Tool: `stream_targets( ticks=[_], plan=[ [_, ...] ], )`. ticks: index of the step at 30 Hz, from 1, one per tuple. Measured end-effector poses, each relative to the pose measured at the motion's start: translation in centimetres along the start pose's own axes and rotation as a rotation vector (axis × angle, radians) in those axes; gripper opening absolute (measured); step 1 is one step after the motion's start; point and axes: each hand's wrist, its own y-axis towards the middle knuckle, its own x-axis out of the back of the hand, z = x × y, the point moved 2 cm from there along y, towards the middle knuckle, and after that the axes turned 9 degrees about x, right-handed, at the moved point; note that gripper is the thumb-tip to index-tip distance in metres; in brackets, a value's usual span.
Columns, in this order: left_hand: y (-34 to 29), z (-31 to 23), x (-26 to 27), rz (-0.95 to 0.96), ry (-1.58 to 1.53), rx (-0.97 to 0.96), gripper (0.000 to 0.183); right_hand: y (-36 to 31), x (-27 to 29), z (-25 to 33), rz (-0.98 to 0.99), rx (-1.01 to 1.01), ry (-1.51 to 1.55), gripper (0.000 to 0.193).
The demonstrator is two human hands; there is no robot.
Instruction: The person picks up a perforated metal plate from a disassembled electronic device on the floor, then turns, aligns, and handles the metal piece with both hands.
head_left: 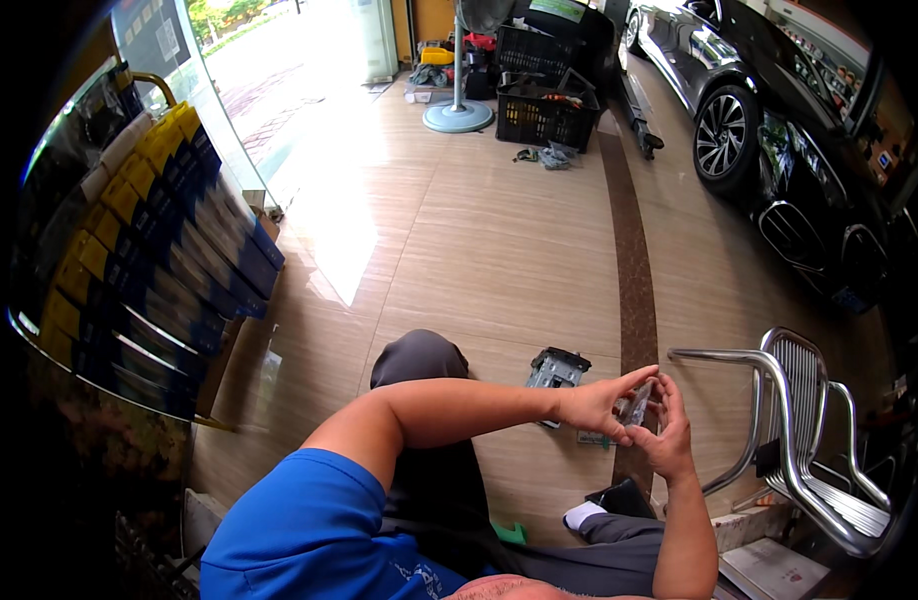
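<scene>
My left hand (597, 408) and my right hand (669, 438) meet in front of me, right of my knee. Between their fingertips they hold a small clear plastic piece (635, 405), tilted upright; its exact kind is too small to tell. Both hands are closed around its edges. Just left of them, a grey and black boxy device (556, 371) with an open metal frame lies on the floor, partly hidden behind my left forearm. Under my hands a flat greenish piece (591, 438) shows in part.
A chrome chair (799, 410) stands close on the right, with a black car (779, 150) beyond. Left is a display rack (149, 240) of blue and yellow packages. Farther off are black crates (544, 115) and a fan base (458, 116). A green object (509, 533) lies by my leg.
</scene>
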Motion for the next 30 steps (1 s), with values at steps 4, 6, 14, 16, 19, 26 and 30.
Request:
stream_targets(
  ticks=[4,6,14,16,19,26,30],
  plan=[
    [0.5,0.8,0.7,0.036,-0.029,0.035,0.117,-0.1,0.2,0.3,-0.074,0.052,-0.106,0.1],
    [0.5,1.2,0.9,0.084,-0.184,0.136,0.111,-0.2,0.5,0.3,-0.095,0.083,-0.154,0.1],
    [0.1,1.8,1.1,0.081,-0.58,0.364,0.089,-0.3,0.1,1.2,-0.077,0.226,-0.558,0.1],
    [0.2,1.8,0.9,0.056,-0.61,0.341,0.093,-0.4,-0.1,0.9,-0.056,0.289,-0.621,0.1],
    [0.1,1.1,0.7,-0.009,-0.552,0.336,0.092,-0.3,-0.6,0.6,-0.031,0.407,-0.723,0.101],
    [0.7,2.3,1.1,-0.06,-0.448,0.316,0.093,-0.1,-1.3,0.6,0.01,0.457,-0.712,0.1],
    [1.0,3.1,1.3,-0.127,-0.344,0.271,0.092,-0.1,-0.7,0.3,-0.01,0.371,-0.63,0.085]
  ],
)
